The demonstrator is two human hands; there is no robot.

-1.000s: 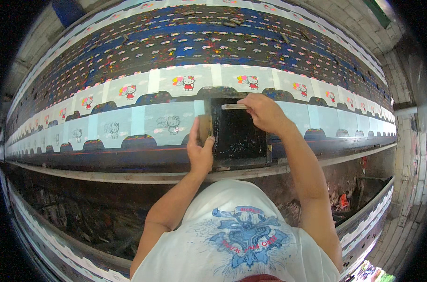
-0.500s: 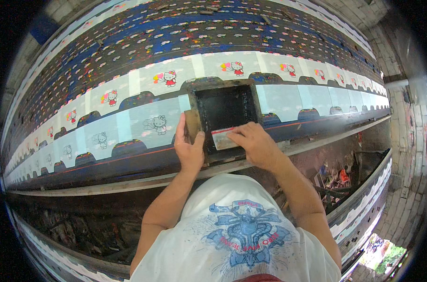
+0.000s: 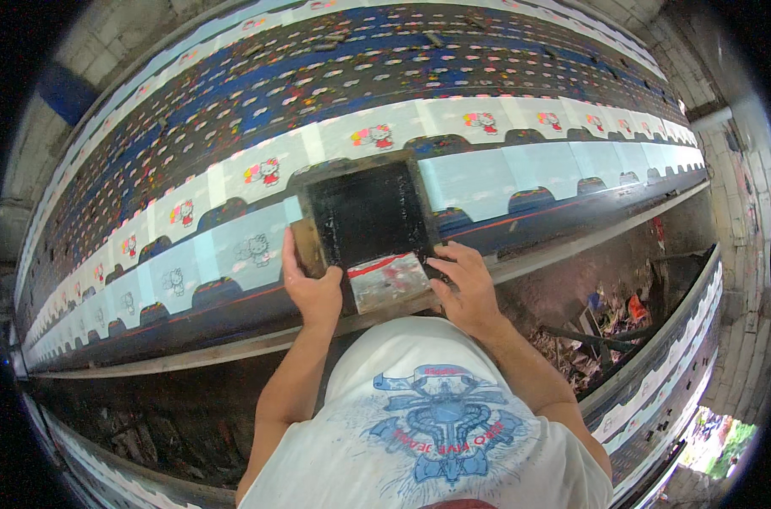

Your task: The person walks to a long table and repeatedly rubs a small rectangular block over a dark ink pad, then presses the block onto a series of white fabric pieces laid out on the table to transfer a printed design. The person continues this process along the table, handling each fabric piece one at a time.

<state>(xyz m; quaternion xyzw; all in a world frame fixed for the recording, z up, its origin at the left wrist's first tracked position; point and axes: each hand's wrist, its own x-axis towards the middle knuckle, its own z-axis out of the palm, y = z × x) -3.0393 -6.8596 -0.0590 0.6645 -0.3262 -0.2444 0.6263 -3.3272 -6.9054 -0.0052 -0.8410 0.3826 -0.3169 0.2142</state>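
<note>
A screen-printing frame with a dark mesh sits on the nearer row of pale fabric pieces, in front of my body. My left hand grips its left side, thumb on the near corner and fingers along the outer edge. Against the near end inside the frame leans a flat squeegee with a reddish edge and a smeared, pale face; neither hand holds it. At the right side, my right hand has its thumb and fingers closed on the frame's rim. The fabric beneath the frame is hidden.
Left of the frame, nearer pieces carry a grey outline cat; the row behind shows coloured cats. A long dark table with a red line carries them. Debris lies below, and another printed table stands lower right.
My right hand has let go of the squeegee and moved to the frame's right rim. The squeegee now rests inside the near end. The view has shifted, and the frame appears slightly larger.
</note>
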